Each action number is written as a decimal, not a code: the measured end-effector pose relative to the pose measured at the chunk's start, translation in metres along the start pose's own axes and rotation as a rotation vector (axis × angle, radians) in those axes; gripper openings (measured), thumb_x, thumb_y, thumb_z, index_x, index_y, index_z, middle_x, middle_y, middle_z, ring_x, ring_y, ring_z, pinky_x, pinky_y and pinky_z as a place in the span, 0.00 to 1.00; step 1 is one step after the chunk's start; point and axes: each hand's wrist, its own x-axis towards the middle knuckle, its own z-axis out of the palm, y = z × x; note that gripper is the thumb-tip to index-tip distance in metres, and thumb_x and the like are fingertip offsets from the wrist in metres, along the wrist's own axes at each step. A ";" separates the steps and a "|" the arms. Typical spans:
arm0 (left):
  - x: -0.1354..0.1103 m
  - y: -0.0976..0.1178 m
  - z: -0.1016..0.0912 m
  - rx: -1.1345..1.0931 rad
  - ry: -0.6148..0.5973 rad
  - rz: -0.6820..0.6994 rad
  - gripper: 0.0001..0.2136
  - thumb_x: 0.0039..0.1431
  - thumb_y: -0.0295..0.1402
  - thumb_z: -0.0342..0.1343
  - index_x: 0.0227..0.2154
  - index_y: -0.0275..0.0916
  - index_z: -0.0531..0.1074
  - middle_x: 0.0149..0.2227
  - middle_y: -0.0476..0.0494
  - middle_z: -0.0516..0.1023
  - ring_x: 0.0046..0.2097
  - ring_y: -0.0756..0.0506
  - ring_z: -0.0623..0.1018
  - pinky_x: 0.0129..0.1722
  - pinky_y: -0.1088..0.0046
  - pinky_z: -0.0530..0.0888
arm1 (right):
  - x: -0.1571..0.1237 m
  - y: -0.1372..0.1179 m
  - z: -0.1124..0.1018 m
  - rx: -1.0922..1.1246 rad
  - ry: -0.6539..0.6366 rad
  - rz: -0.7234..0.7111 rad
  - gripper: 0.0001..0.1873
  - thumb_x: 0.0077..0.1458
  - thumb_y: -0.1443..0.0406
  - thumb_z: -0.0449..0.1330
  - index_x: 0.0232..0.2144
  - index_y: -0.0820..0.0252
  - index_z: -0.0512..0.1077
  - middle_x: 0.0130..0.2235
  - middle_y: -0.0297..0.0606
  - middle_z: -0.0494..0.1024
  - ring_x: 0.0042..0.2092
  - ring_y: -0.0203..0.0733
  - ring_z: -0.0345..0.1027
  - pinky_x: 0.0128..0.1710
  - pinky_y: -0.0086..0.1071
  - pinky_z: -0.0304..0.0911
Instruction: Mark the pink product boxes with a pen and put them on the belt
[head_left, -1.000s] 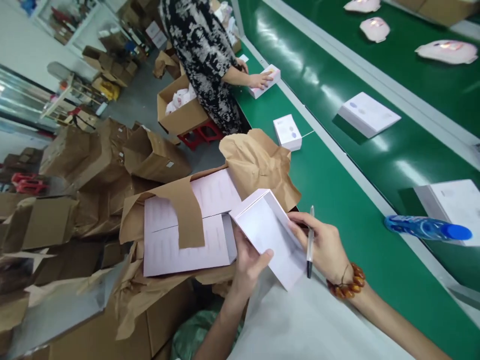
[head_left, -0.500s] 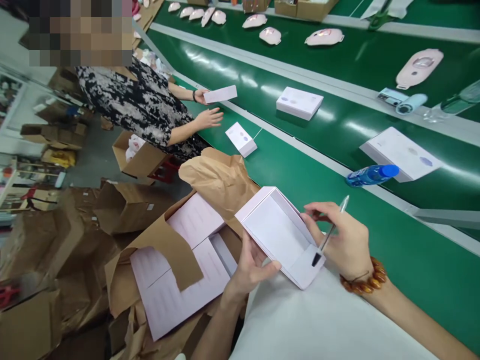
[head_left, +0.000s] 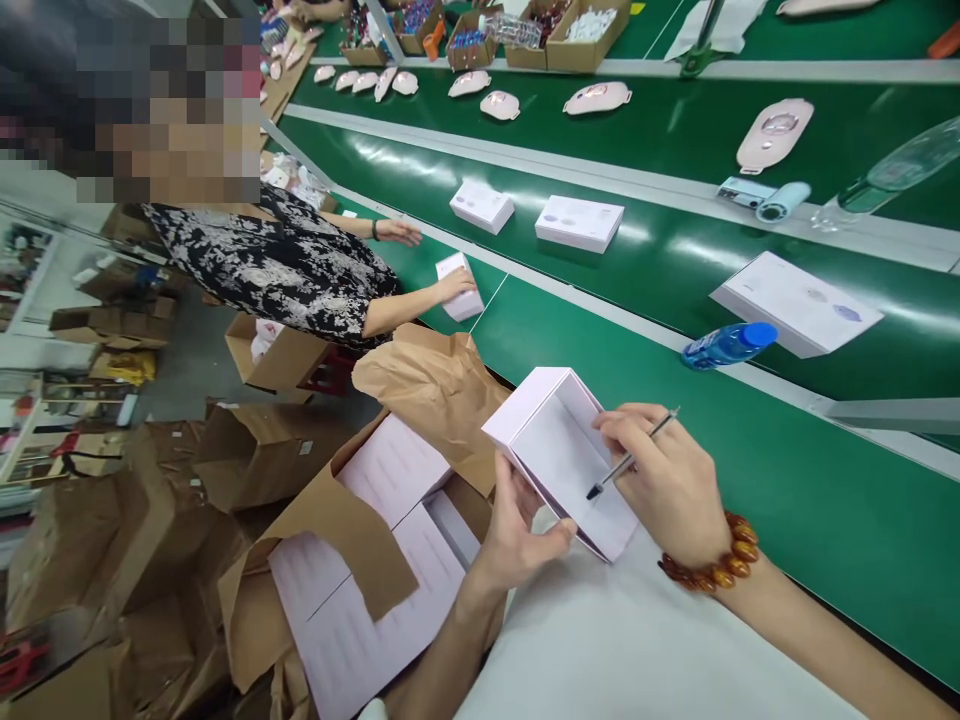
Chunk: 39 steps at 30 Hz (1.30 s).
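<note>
My left hand (head_left: pixel 525 530) grips the side of an open pale pink cardboard box (head_left: pixel 559 450), which is tilted with its white inside facing me. My right hand (head_left: pixel 667 480) holds a slim pen (head_left: pixel 630 460) over the box, its dark tip pointing into the box. The fingers of that hand rest near the box's upper edge. A bracelet of amber-brown beads (head_left: pixel 720 560) circles my right wrist. Below the box, a stack of flat pale pink boxes (head_left: pixel 375 590) lies in a carton, partly covered by brown packing paper (head_left: pixel 427 400).
A co-worker's hand (head_left: pixel 457 285) rests on a white box (head_left: pixel 459 290) at the edge of a green conveyor belt (head_left: pixel 750 420). More white boxes, a blue water bottle (head_left: pixel 729 345) and pink mask-shaped devices (head_left: pixel 598 97) lie on the belts. Brown cartons (head_left: pixel 262 455) are piled at the left.
The pen has turned, and its tip has moved from the box's lower corner to over its middle. The co-worker's hand has moved onto a white box on the belt.
</note>
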 end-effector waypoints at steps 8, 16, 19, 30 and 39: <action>0.009 0.008 0.005 -0.021 -0.014 0.052 0.43 0.52 0.47 0.74 0.65 0.46 0.56 0.50 0.42 0.76 0.48 0.43 0.79 0.51 0.64 0.79 | 0.004 0.001 0.002 -0.071 0.043 0.080 0.20 0.48 0.84 0.51 0.30 0.52 0.60 0.38 0.35 0.85 0.40 0.40 0.82 0.32 0.29 0.66; 0.010 0.012 0.006 -0.008 -0.041 0.037 0.34 0.58 0.37 0.71 0.62 0.47 0.58 0.52 0.41 0.77 0.52 0.43 0.80 0.58 0.63 0.78 | 0.004 -0.007 0.004 -0.087 -0.099 0.124 0.16 0.51 0.79 0.53 0.34 0.51 0.61 0.40 0.42 0.85 0.36 0.47 0.79 0.28 0.34 0.66; 0.009 0.012 0.004 0.013 -0.029 0.022 0.38 0.57 0.37 0.71 0.65 0.46 0.55 0.55 0.39 0.77 0.54 0.41 0.80 0.59 0.61 0.78 | 0.006 -0.010 -0.004 -0.049 -0.133 0.122 0.11 0.61 0.72 0.56 0.35 0.50 0.61 0.42 0.43 0.87 0.35 0.47 0.81 0.27 0.34 0.66; 0.006 0.013 -0.001 0.052 -0.100 0.013 0.49 0.54 0.28 0.69 0.73 0.46 0.44 0.64 0.32 0.75 0.62 0.38 0.79 0.66 0.54 0.75 | 0.005 -0.015 -0.027 0.105 -0.218 0.143 0.22 0.65 0.43 0.63 0.38 0.51 0.62 0.53 0.52 0.86 0.43 0.53 0.85 0.31 0.39 0.73; 0.006 0.012 0.005 0.031 -0.117 0.008 0.45 0.53 0.26 0.69 0.68 0.45 0.49 0.55 0.38 0.78 0.57 0.41 0.78 0.63 0.56 0.75 | -0.003 -0.018 -0.026 0.088 -0.237 0.189 0.22 0.61 0.48 0.64 0.43 0.52 0.60 0.51 0.53 0.80 0.44 0.55 0.78 0.30 0.39 0.69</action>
